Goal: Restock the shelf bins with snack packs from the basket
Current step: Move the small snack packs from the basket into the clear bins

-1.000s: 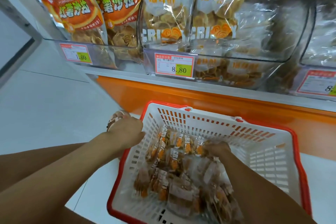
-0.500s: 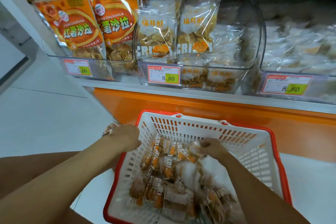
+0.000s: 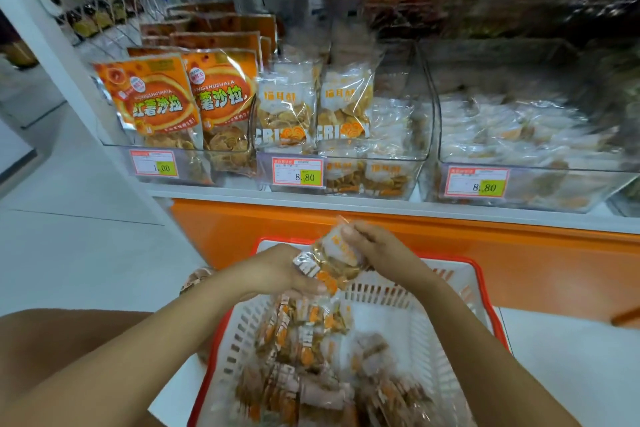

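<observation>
A white basket with a red rim [image 3: 465, 291] stands on the floor below the shelf, holding several clear snack packs [image 3: 304, 357] with orange print. Above its far rim a snack pack [image 3: 332, 263] is held between both hands. My right hand [image 3: 377, 250] grips its top, thumb on the front. My left hand [image 3: 280, 270] holds its lower end from the left. On the shelf, the middle clear bin [image 3: 420, 135] holds matching "CRISPY" packs and has free space on its right side.
A left bin holds orange bagged snacks [image 3: 156, 107]. A right bin [image 3: 519, 180] holds pale wrapped packs. Price tags [image 3: 298, 172] hang on the bin fronts. An orange base panel [image 3: 450, 243] runs under the shelf. White floor tiles lie to the left.
My right hand lifted a snack pack out of the basket. My left hand left the basket rim and took the pack's lower end. The view tilted up toward the shelf.
</observation>
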Action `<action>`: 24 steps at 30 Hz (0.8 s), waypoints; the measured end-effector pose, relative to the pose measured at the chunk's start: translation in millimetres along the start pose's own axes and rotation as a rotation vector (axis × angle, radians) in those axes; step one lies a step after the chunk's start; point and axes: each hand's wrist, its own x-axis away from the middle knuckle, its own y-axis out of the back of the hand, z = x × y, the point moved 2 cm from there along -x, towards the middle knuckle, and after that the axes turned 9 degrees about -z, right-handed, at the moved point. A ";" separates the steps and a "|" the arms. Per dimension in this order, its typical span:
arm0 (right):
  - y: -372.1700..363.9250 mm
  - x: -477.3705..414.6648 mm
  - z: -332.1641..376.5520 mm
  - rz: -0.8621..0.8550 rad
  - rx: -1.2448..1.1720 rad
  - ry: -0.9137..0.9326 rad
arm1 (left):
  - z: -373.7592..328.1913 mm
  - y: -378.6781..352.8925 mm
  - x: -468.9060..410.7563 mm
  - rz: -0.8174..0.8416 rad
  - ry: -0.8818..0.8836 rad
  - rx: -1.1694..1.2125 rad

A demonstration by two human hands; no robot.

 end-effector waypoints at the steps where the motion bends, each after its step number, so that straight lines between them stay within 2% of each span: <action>1: 2.8 1.1 12.6 -0.025 0.028 0.031 | -4.8 0.4 3.1 -0.003 -0.027 0.075; 4: 16.2 5.4 42.8 -0.064 0.053 0.073 | -19.7 5.7 14.8 -0.006 -0.113 0.112; 7: 30.7 8.3 61.3 -0.065 -0.031 0.058 | -34.5 11.5 25.5 0.026 -0.188 0.103; 10: 40.0 5.3 69.4 -0.206 -0.185 -0.005 | -48.0 17.0 32.3 -0.007 -0.247 0.173; 12: 41.2 3.7 76.1 -0.230 -0.247 -0.018 | -56.0 22.9 33.6 -0.090 -0.280 0.268; 14: 38.7 3.8 83.9 -0.170 -0.233 -0.028 | -63.0 30.2 34.4 -0.181 -0.301 0.338; 17: 37.9 1.8 95.7 -0.158 -0.162 -0.014 | -72.9 42.3 36.1 -0.242 -0.355 0.331; 20: 53.0 -7.4 108.9 -0.294 -0.174 0.012 | -78.5 58.3 35.4 -0.330 -0.387 0.296; 22: 69.3 -15.5 121.6 -0.406 -0.218 0.045 | -75.5 72.0 29.0 -0.488 -0.372 0.190; 24: 83.6 -27.3 135.4 -0.498 -0.166 0.110 | -70.8 82.2 21.9 -0.630 -0.344 0.125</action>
